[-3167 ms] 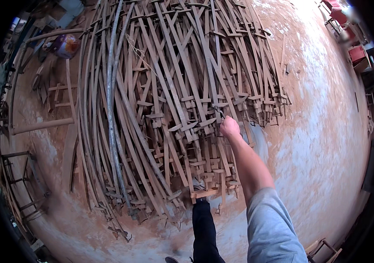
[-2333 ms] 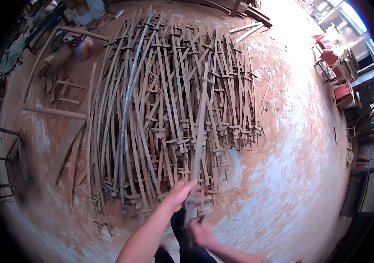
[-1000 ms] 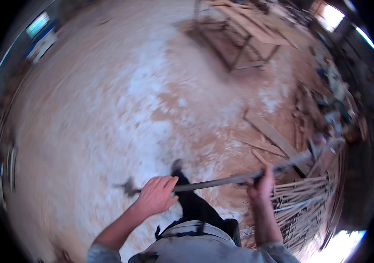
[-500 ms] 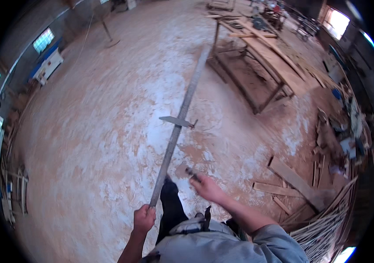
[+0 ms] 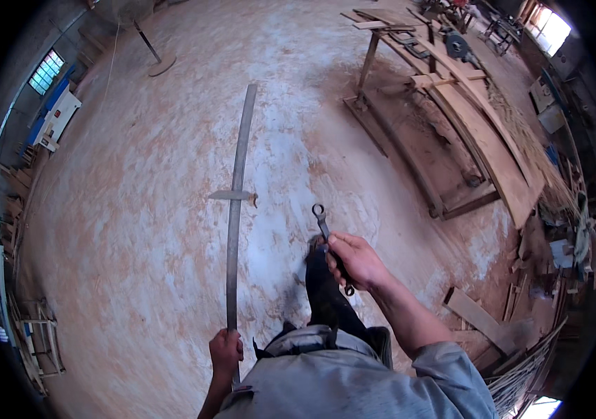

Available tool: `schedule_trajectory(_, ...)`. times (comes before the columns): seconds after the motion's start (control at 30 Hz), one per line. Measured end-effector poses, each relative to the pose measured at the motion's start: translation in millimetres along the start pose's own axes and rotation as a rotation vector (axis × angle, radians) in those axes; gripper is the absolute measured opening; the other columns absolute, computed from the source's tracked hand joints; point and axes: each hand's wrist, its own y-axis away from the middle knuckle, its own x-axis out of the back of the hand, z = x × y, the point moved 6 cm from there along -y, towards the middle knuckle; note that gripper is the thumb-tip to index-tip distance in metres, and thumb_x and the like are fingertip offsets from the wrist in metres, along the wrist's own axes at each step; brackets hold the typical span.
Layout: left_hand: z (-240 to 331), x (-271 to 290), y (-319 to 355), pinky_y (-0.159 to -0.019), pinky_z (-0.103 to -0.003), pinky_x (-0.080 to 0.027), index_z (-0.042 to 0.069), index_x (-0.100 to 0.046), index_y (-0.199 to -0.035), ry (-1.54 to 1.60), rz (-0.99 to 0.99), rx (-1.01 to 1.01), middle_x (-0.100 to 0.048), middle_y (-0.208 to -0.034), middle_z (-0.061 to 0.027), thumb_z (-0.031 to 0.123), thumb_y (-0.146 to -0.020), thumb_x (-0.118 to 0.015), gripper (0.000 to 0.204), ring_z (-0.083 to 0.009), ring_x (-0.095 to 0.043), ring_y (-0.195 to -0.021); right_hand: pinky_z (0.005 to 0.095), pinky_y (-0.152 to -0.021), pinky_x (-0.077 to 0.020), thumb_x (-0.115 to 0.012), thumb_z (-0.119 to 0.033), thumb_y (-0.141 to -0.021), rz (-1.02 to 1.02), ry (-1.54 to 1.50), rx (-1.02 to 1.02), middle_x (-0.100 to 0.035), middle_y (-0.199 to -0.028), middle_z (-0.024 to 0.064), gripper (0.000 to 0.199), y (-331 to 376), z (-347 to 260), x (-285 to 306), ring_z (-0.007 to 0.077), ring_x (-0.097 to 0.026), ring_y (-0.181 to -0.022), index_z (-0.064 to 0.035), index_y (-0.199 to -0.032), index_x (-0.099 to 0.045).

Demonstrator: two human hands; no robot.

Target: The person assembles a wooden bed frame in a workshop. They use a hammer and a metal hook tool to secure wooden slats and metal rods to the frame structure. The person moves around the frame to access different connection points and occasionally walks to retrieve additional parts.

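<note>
My left hand [image 5: 225, 355] is closed around the lower part of a long grey metal bar [image 5: 233, 258], which points away from me over the floor. A short flat crosspiece [image 5: 231, 195] sits across the bar past its middle, with a small brownish fitting at its right end. In front of my body, my right hand [image 5: 354, 261] grips a dark double-ended ring wrench [image 5: 323, 222]. One ring of it sticks out beyond my fingers and the other shows below my palm. The wrench and the bar are apart.
A wooden workbench [image 5: 444, 199] carrying planks [image 5: 472, 112] stands at the far right. Boards [image 5: 478, 315] and thin sticks [image 5: 521, 380] lie at the near right. A round-based stand [image 5: 162, 66] is far left, and a blue and white machine [image 5: 53, 122] lines the left wall.
The bar has swung leftward and stands more upright in view. My right hand has moved up and rightward with the wrench, which now shows clearly. The workbench appears nearer.
</note>
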Motion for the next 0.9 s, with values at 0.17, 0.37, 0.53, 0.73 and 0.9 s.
schedule_trajectory(0.17,112.9,-49.2,-115.0,-0.036,-0.025,-0.035,0.001,-0.053,-0.079,0.063,-0.006,0.083,-0.046,-0.054,-0.0018,0.019,-0.091,-0.053,0.021,-0.0091,-0.042,-0.042,0.0248,-0.035,-0.0324,-0.05,-0.026,-0.097,-0.014,-0.118,0.018,-0.046,-0.055,0.0023,0.027,-151.0,-100.9,41.0,0.0111,-0.039,-0.036,-0.0073,-0.079,-0.046)
schedule_trajectory(0.37,275.9,-110.6,-238.9,-0.037,-0.025,-0.035,0.003,-0.052,-0.079,0.037,-0.048,0.065,-0.046,-0.055,-0.0018,0.018,-0.09,-0.053,0.019,-0.009,-0.043,-0.042,0.0244,-0.038,-0.0308,-0.038,-0.043,-0.099,0.336,-0.047,0.457,-0.054,-0.055,0.006,0.041,-308.4,-302.8,95.5,0.011,-0.04,-0.04,-0.0068,-0.086,-0.052)
schedule_trajectory(0.53,377.5,-150.4,-373.7,-0.037,-0.024,-0.034,0.004,-0.051,-0.079,0.011,-0.094,0.053,-0.046,-0.055,-0.0013,0.02,-0.092,-0.052,0.021,-0.0081,-0.042,-0.042,0.0228,-0.036,-0.0311,-0.037,-0.032,-0.102,0.307,-0.078,0.486,-0.063,-0.071,0.0118,0.031,-436.8,-422.4,123.7,0.01,-0.043,-0.041,-0.0046,-0.098,-0.05)
schedule_trajectory(0.73,530.5,-211.8,-549.8,-0.037,-0.024,-0.034,0.003,-0.052,-0.082,-0.033,-0.218,-0.01,-0.046,-0.054,-0.0008,0.021,-0.092,-0.052,0.02,-0.0077,-0.041,-0.041,0.029,-0.044,-0.0508,-0.036,-0.029,-0.102,0.318,-0.382,0.453,-0.064,-0.085,0.0189,0.029,-579.9,-524.6,170.6,0.0192,-0.062,-0.055,-0.0025,-0.1,-0.048)
schedule_trajectory(0.9,665.4,-249.1,-668.1,-0.037,-0.024,-0.035,0.001,-0.054,-0.082,-0.097,-0.27,0.002,-0.046,-0.054,-0.0015,0.022,-0.091,-0.054,0.023,-0.0086,-0.041,-0.041,0.0307,-0.049,-0.0565,-0.043,-0.03,-0.1,0.345,-0.499,0.472,-0.063,-0.092,0.0223,0.029,-706.2,-609.1,192.0,0.0227,-0.066,-0.062,-0.0017,-0.096,-0.047)
